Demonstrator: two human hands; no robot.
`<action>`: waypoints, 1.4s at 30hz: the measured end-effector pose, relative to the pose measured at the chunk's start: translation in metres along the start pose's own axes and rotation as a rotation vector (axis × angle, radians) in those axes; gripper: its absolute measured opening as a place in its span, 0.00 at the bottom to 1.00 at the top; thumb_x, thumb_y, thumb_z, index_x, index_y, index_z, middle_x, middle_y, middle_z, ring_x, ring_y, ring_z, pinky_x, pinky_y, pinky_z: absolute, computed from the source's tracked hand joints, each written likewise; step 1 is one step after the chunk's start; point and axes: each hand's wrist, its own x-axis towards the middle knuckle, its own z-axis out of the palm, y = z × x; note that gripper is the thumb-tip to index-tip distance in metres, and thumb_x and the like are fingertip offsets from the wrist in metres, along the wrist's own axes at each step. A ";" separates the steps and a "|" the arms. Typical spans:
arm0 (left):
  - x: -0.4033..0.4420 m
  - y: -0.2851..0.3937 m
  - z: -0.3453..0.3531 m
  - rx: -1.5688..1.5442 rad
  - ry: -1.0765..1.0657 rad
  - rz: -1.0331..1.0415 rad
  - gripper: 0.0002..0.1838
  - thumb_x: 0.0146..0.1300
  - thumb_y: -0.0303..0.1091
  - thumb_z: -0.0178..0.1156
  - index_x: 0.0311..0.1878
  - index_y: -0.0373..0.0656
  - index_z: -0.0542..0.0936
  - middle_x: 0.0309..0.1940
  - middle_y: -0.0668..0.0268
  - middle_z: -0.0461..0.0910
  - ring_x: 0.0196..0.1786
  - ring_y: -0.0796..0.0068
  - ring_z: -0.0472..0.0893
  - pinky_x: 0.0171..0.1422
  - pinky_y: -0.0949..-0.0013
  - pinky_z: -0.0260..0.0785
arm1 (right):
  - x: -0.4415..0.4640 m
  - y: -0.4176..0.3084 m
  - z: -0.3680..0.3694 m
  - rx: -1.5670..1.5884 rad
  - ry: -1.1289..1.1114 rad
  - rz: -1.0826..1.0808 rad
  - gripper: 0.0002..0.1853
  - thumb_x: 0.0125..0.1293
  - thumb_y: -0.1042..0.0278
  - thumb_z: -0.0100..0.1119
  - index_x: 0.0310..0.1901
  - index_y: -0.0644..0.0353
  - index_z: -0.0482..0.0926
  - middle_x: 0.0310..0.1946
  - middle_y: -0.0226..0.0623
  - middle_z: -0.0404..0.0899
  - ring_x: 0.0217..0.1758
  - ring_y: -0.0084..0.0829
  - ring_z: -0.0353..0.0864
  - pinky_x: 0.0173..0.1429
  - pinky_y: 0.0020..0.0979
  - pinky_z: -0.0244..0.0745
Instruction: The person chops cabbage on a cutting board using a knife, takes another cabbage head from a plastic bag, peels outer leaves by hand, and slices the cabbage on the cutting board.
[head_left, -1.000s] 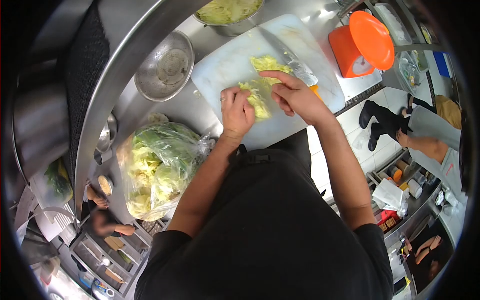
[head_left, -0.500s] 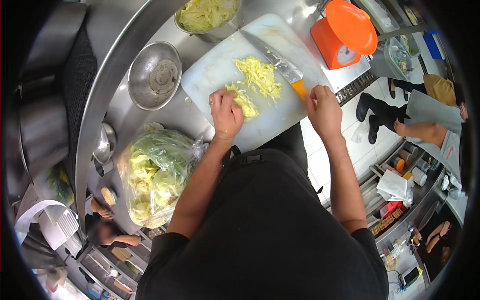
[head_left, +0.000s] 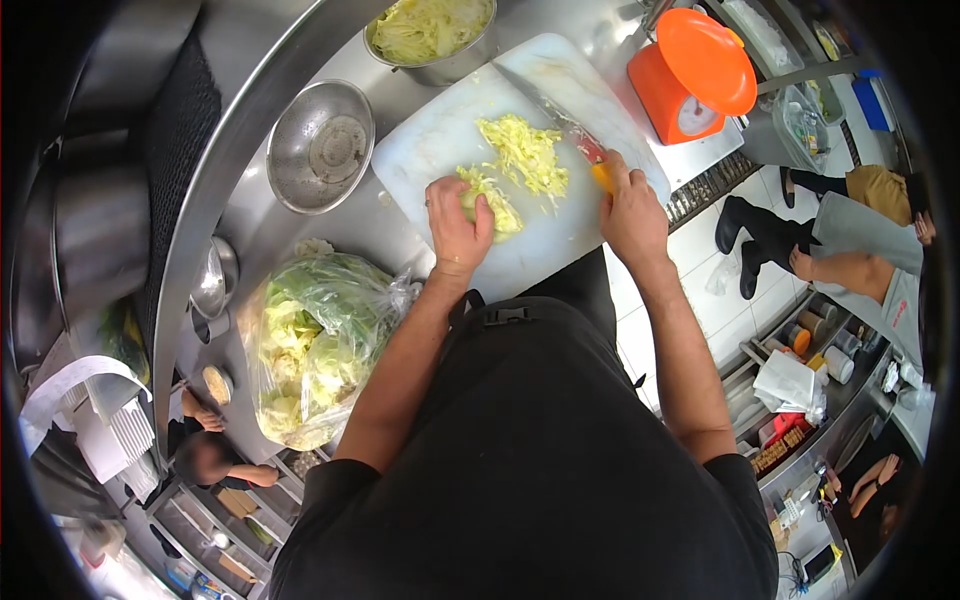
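On the white cutting board [head_left: 550, 245], shredded cabbage lies in two piles. My left hand [head_left: 459, 222] rests at the near-left pile [head_left: 490, 203], thumb and fingers apart, touching its left edge. The larger pile [head_left: 526, 152] lies further right, with neither hand on it. My right hand [head_left: 634, 215] is closed on the yellow handle of a knife [head_left: 603, 177] at the board's right side. The knife's blade lies along the board, pointing to the upper left, beyond the larger pile.
A pot of shredded cabbage [head_left: 430, 30] and a metal colander [head_left: 320, 146] stand behind and left. A plastic bag of cabbage [head_left: 320, 345] is at the left. An orange scale [head_left: 678, 95] stands at the right. Other people [head_left: 850, 265] are at the far right and lower left.
My right hand has moved from over the cabbage to the right and closed on the knife handle. My left hand's thumb and fingers have spread at the near pile.
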 end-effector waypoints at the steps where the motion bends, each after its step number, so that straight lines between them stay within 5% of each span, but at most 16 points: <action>1: 0.000 0.001 0.000 0.004 -0.001 -0.013 0.13 0.67 0.24 0.62 0.52 0.35 0.74 0.50 0.47 0.77 0.56 0.44 0.76 0.64 0.47 0.69 | 0.000 -0.003 -0.004 0.007 -0.035 0.034 0.31 0.76 0.60 0.64 0.78 0.51 0.68 0.51 0.52 0.84 0.49 0.53 0.89 0.51 0.53 0.85; 14: 0.006 0.014 0.002 0.137 -0.018 -0.030 0.09 0.66 0.24 0.60 0.48 0.38 0.77 0.48 0.49 0.78 0.54 0.43 0.76 0.63 0.46 0.67 | -0.087 -0.051 -0.045 0.083 -0.223 -0.230 0.13 0.81 0.60 0.58 0.53 0.62 0.74 0.41 0.51 0.85 0.36 0.55 0.89 0.40 0.51 0.85; 32: 0.006 0.008 0.005 0.114 -0.010 -0.042 0.10 0.64 0.24 0.59 0.48 0.39 0.76 0.47 0.51 0.78 0.53 0.44 0.75 0.63 0.45 0.66 | -0.043 -0.051 0.026 0.065 -0.403 -0.227 0.16 0.82 0.56 0.57 0.52 0.62 0.70 0.35 0.51 0.88 0.40 0.54 0.91 0.43 0.54 0.85; 42: 0.016 0.007 0.014 0.083 0.050 0.000 0.09 0.65 0.21 0.57 0.47 0.38 0.74 0.47 0.49 0.77 0.51 0.44 0.75 0.62 0.46 0.65 | -0.045 -0.043 -0.042 0.035 -0.286 -0.258 0.16 0.81 0.55 0.60 0.50 0.60 0.71 0.33 0.50 0.87 0.38 0.56 0.89 0.42 0.54 0.83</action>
